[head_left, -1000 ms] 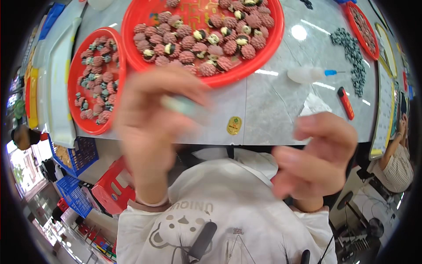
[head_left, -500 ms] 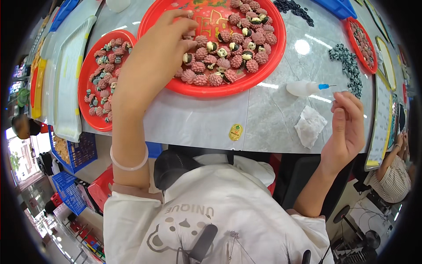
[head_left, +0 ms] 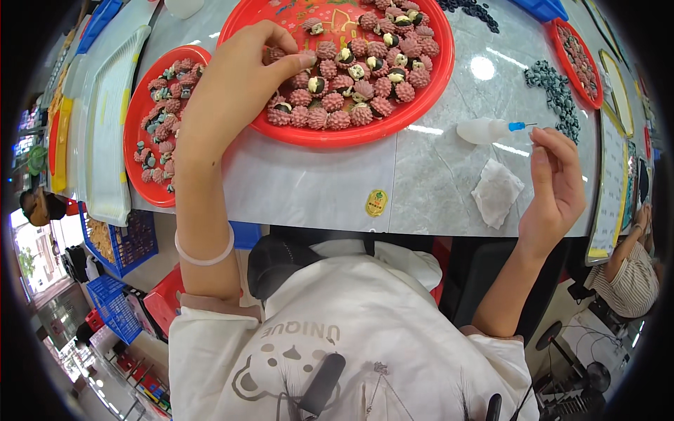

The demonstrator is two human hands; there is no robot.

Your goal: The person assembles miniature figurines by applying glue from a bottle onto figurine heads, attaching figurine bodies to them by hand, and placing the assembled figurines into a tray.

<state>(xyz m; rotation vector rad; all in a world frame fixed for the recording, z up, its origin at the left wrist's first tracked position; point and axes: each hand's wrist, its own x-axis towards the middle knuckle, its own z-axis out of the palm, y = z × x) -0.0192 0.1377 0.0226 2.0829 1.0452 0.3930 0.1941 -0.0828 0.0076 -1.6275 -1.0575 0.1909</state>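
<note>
My left hand reaches over the large red round tray, its thumb and forefinger curled together in a pinch. Whatever sits between those fingertips is hidden; the other fingers are mostly out of sight. Around them lie several pink ridged, shell-like pieces, some joined to black and cream parts. On the right, my right hand is raised above the table edge, thumb and fingers drawn together. I cannot make out what it holds. Its fingertips are close to the needle of a white squeeze bottle with a blue tip, which lies on its side.
A crumpled white tissue lies left of my right hand. Grey-green small pieces are heaped beyond it, near a smaller red tray. Another red tray of pink pieces stands left, beside a white tray. Dark rings lie far off.
My left hand's spread fingers have drawn in toward the thumb. A pink piece lies apart beyond the fingers. My right hand has risen slightly, closer to the bottle's needle.
</note>
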